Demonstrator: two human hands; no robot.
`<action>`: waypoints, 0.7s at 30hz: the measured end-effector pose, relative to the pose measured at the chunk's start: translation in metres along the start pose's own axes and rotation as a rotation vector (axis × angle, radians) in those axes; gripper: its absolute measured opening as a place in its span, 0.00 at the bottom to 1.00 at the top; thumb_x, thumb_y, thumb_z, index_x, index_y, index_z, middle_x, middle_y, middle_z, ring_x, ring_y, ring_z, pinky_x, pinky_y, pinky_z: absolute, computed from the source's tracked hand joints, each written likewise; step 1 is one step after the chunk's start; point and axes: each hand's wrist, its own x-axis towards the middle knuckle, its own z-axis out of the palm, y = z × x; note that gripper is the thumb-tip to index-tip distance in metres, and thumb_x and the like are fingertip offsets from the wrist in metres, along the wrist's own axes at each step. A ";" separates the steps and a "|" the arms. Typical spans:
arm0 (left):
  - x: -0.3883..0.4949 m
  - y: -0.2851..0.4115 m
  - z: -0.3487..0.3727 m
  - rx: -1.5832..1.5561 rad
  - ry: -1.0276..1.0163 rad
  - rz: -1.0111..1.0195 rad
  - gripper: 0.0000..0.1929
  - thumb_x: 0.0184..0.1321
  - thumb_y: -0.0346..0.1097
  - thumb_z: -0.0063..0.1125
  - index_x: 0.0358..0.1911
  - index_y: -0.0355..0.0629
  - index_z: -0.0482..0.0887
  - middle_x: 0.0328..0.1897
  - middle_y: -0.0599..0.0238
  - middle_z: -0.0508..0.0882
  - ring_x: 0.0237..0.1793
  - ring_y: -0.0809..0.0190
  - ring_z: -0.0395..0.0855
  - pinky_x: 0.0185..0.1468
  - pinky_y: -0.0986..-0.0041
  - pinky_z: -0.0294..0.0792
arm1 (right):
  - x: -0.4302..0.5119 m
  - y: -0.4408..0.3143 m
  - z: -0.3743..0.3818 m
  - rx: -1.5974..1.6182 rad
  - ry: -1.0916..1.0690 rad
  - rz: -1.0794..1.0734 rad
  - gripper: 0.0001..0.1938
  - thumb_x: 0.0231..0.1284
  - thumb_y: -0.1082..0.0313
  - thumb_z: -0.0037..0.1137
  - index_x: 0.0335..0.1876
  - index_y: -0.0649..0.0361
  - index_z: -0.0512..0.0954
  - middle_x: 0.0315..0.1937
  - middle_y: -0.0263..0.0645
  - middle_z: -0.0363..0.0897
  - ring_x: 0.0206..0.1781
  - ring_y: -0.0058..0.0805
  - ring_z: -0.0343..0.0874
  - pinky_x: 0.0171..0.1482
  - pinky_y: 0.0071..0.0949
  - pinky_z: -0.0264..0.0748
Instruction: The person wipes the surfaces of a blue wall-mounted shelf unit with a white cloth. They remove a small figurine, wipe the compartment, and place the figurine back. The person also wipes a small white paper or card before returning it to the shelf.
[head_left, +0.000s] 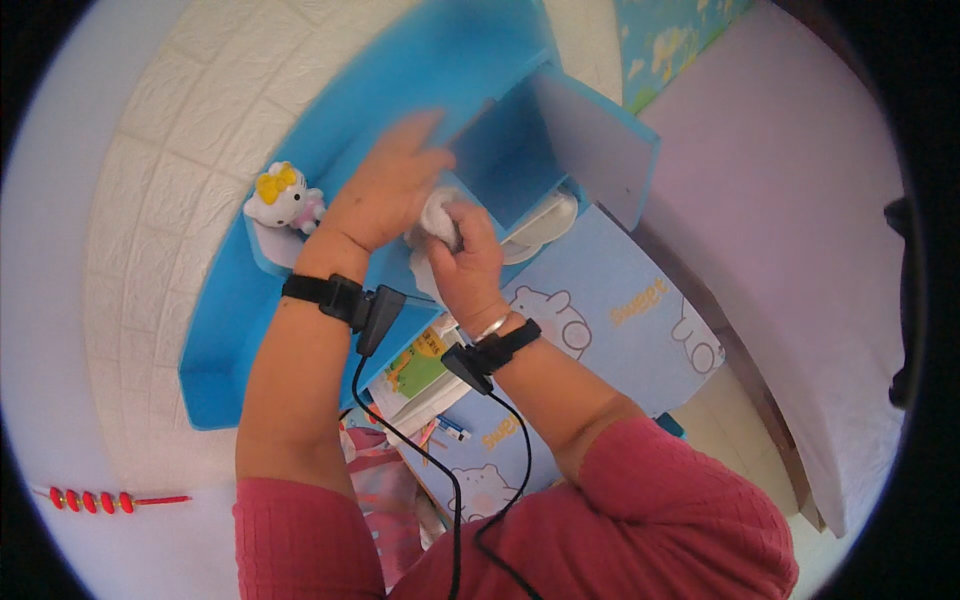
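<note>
My right hand (474, 266) grips a bunched white cloth (439, 217) over the blue shelf unit (360, 97). Part of the cloth hangs below my fingers. My left hand (394, 184), blurred, is just left of the cloth and above the shelf surface. Its fingers are apart, and I see nothing in them. To the right of both hands is a blue cubby (506, 150) with its door (600, 142) swung out. A white cat figurine (283, 196) with a yellow bow sits on a small ledge beside my left wrist.
A pale blue desk top (600, 259) with bear drawings and writing lies below the shelf. Books (420, 367) and a blue-and-white pen-like item (453, 427) lie nearer me. White dish-like items (544, 221) sit under the cubby. Black cables (409, 442) trail from both wrist straps. A lilac-covered surface (780, 225) lies right.
</note>
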 end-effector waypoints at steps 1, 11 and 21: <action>0.001 0.001 0.000 0.004 0.007 0.004 0.09 0.62 0.27 0.58 0.45 0.46 0.83 0.74 0.48 0.70 0.74 0.40 0.65 0.75 0.59 0.60 | -0.007 0.008 -0.001 0.006 -0.001 0.055 0.17 0.54 0.74 0.65 0.50 0.61 0.76 0.45 0.46 0.78 0.47 0.46 0.81 0.50 0.33 0.78; -0.001 0.002 0.001 0.030 -0.008 -0.002 0.09 0.62 0.27 0.58 0.45 0.45 0.83 0.74 0.48 0.70 0.73 0.40 0.66 0.75 0.59 0.61 | -0.031 0.019 0.004 0.064 -0.004 0.252 0.14 0.56 0.71 0.67 0.47 0.63 0.78 0.45 0.50 0.81 0.46 0.50 0.82 0.49 0.36 0.80; 0.001 0.000 0.001 0.041 0.014 0.018 0.09 0.62 0.27 0.58 0.45 0.45 0.83 0.73 0.48 0.70 0.73 0.40 0.66 0.75 0.59 0.61 | -0.037 0.023 -0.003 -0.011 -0.031 0.530 0.15 0.60 0.66 0.66 0.49 0.65 0.81 0.41 0.49 0.85 0.40 0.40 0.86 0.45 0.33 0.80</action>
